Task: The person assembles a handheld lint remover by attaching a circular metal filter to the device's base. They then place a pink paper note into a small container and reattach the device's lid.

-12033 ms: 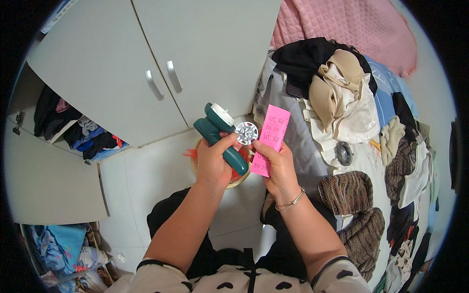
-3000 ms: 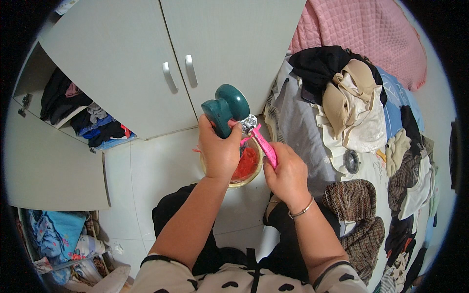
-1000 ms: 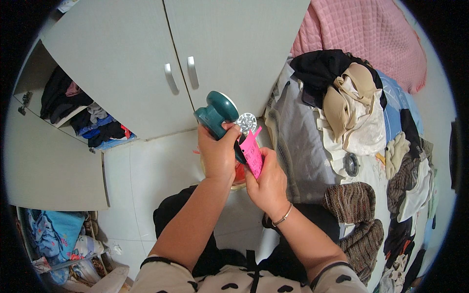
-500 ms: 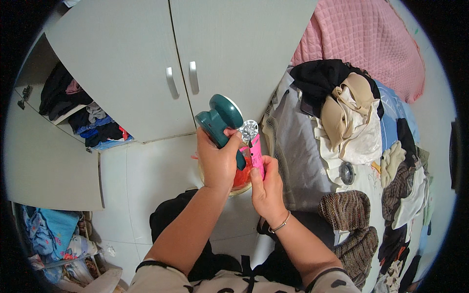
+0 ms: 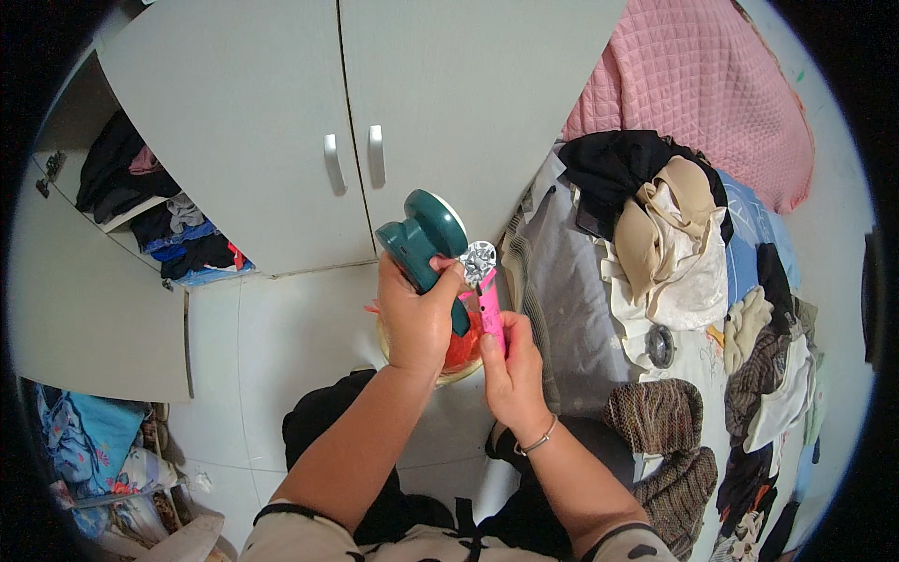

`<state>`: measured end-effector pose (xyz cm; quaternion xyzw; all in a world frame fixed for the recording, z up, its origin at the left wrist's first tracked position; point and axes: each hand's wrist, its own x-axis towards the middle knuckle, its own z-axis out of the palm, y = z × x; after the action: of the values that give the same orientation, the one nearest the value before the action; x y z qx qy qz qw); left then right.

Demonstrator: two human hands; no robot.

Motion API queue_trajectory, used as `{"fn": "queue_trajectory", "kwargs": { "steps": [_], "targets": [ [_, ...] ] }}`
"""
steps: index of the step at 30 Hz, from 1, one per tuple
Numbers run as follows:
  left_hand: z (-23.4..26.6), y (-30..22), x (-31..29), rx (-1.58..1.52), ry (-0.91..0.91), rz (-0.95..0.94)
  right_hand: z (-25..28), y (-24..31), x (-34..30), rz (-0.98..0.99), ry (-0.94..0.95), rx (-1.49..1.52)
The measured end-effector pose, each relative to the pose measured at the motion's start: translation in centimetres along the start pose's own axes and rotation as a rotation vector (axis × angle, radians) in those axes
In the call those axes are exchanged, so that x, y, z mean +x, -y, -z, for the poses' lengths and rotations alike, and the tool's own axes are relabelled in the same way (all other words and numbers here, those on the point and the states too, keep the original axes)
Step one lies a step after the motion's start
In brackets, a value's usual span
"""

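Note:
A dark green handheld fabric shaver (image 5: 417,239) with a wide round head and pale rim is gripped in my left hand (image 5: 417,314), its head tilted up to the right. My right hand (image 5: 510,370) holds a slim bright pink tool (image 5: 492,309) upright, thumb along its side. Close beside the shaver's head, at the top of the pink tool, shows a shiny silver round piece (image 5: 478,262); whether they are joined I cannot tell. Below both hands stands a round bin (image 5: 449,379) with a red plastic bag (image 5: 464,348) inside, partly hidden by my hands.
Pale cabinet doors (image 5: 262,112) with two metal handles stand ahead. At left, an open cabinet holds folded clothes (image 5: 126,178). On the right, a bed bears a pink quilt (image 5: 693,84), heaped clothes (image 5: 679,248), a round dark-rimmed clear part (image 5: 661,347) and a brown knit garment (image 5: 655,412).
Both hands keep their holds, with the shaver and pink tool still close together. The pink tool has turned slightly, showing its silver piece more face-on. The whole view has shifted a little.

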<state>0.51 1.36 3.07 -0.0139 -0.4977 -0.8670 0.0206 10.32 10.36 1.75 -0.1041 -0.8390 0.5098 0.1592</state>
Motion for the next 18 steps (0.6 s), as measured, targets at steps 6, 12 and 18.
{"fn": "queue_trajectory", "kwargs": {
  "steps": [6, 12, 18],
  "targets": [
    [0.08, 0.08, -0.02, 0.066, 0.041, -0.046, 0.45, -0.42, 0.60, 0.059, -0.046, -0.007],
    [0.21, 0.52, 0.08, 0.098, 0.015, -0.067, 1.04, 0.16, 0.57, 0.034, 0.000, 0.004],
    [0.17, 0.34, -0.12, 0.150, 0.045, -0.066, 0.98, 0.42, 0.68, 0.044, -0.031, -0.023]
  ]
}}
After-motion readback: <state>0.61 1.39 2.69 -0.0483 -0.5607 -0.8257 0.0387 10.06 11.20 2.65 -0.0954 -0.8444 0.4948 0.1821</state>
